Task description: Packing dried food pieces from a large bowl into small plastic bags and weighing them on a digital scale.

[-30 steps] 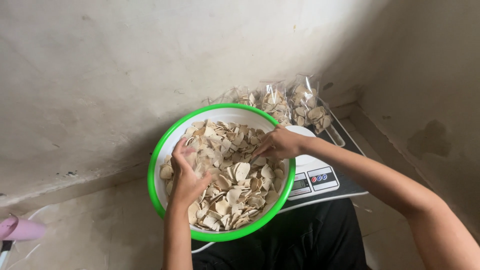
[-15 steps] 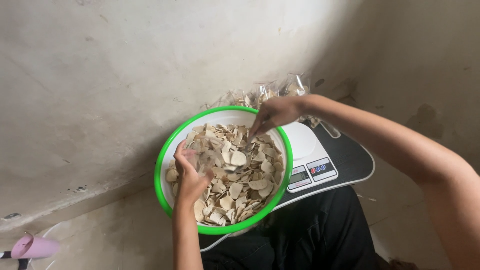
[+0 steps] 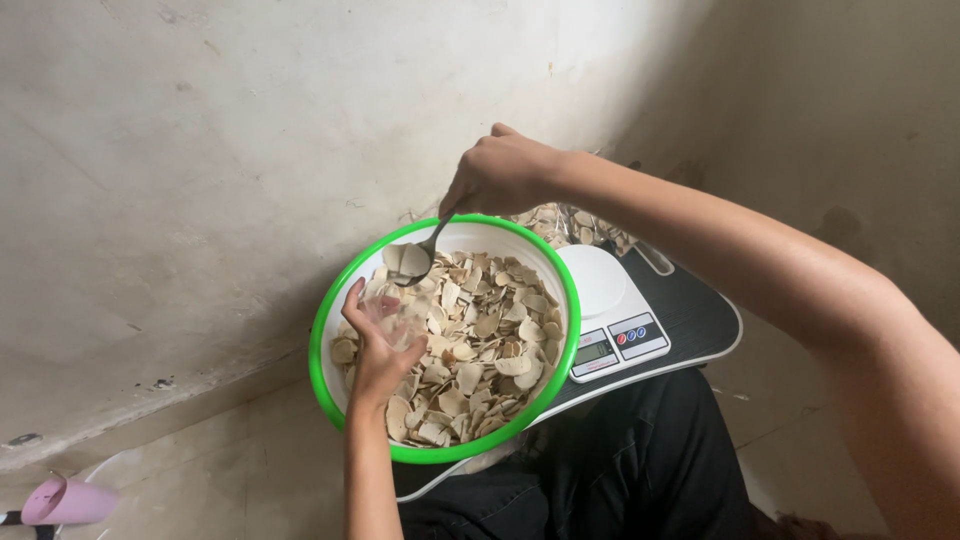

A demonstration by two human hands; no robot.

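At frame centre, the right hand (image 3: 497,175) grips a spoon (image 3: 415,258) loaded with chips just above the small clear bag (image 3: 392,318) pinched by the left hand (image 3: 375,345) inside the green-rimmed bowl (image 3: 330,310).

right hand (image 3: 500,175) lifts a spoon (image 3: 420,255) of chips over the green-rimmed bowl (image 3: 330,300); left hand (image 3: 378,345) holds a clear bag (image 3: 395,315)

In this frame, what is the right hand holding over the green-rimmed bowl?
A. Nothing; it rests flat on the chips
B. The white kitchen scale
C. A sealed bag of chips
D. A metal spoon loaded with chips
D: the right hand grips a metal spoon whose head carries a few pale chips above the green-rimmed bowl, while the left hand holds a small clear bag beneath it.
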